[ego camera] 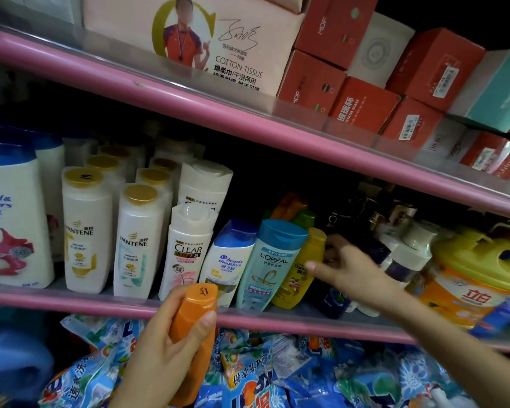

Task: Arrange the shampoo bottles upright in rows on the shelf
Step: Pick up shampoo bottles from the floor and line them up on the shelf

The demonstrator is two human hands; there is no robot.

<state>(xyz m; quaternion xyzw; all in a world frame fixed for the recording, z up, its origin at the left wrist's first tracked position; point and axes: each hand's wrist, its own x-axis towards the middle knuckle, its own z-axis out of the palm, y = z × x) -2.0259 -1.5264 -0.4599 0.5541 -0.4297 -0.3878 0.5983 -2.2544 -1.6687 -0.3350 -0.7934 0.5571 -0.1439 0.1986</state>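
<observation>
My left hand [171, 346] grips an orange shampoo bottle [193, 334] in front of the pink shelf edge [100, 304], cap up. My right hand [345, 266] reaches into the middle shelf with fingers spread, touching a yellow bottle [304, 278] that leans left. Left of the yellow bottle a teal L'Oreal bottle [273, 263] and a small Head & Shoulders bottle [230, 260] also lean. A white Clear bottle [187, 251] and two Pantene bottles [84, 231] [137, 242] stand upright in rows.
A big Head & Shoulders bottle [11, 216] stands at far left. Dark bottles [365, 219] and a yellow detergent jug [471, 275] crowd the right. Orange and green bottles [295, 210] lie behind. Detergent bags [262, 372] fill the shelf below; tissue packs and red boxes [359, 104] sit above.
</observation>
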